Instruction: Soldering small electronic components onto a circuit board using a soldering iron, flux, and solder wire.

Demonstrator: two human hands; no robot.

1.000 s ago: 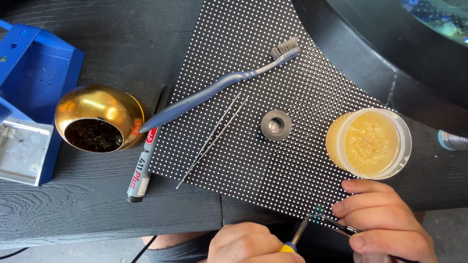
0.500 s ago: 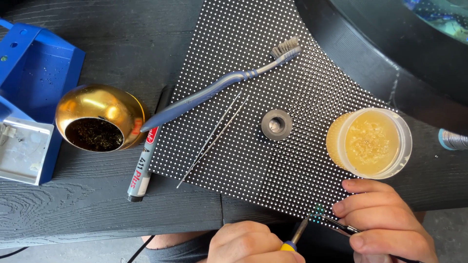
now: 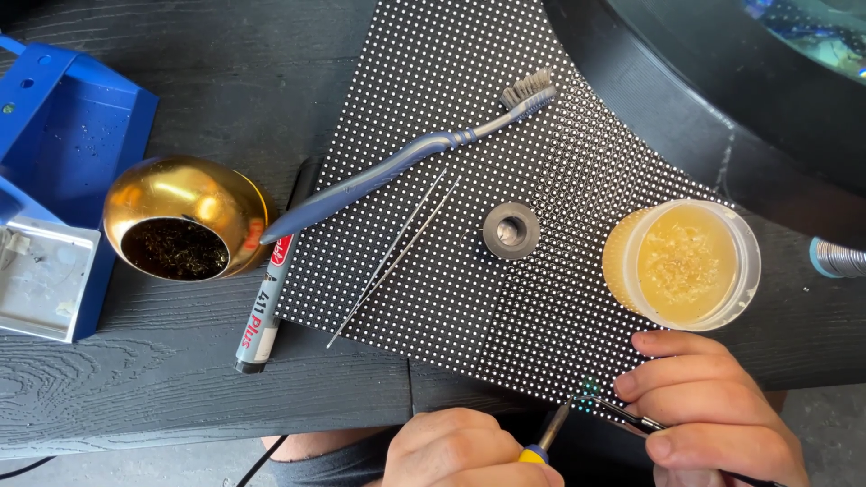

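The left hand (image 3: 469,448) is gripping a soldering iron (image 3: 552,426) and the right hand (image 3: 713,415) is pinching tweezers (image 3: 627,415), both working at the dotted panel (image 3: 505,162)'s near corner, repair apparently underway.

Dark wooden table (image 3: 162,397), dotted panel (image 3: 505,162), marker (image 3: 263,307), gold bowl (image 3: 185,218), blue stand (image 3: 54,162)

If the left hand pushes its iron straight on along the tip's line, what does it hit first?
The left hand aims the soldering iron up and right at the near corner of the dotted panel, by the tweezers' tip. It probably meets the panel first; depth is unclear.
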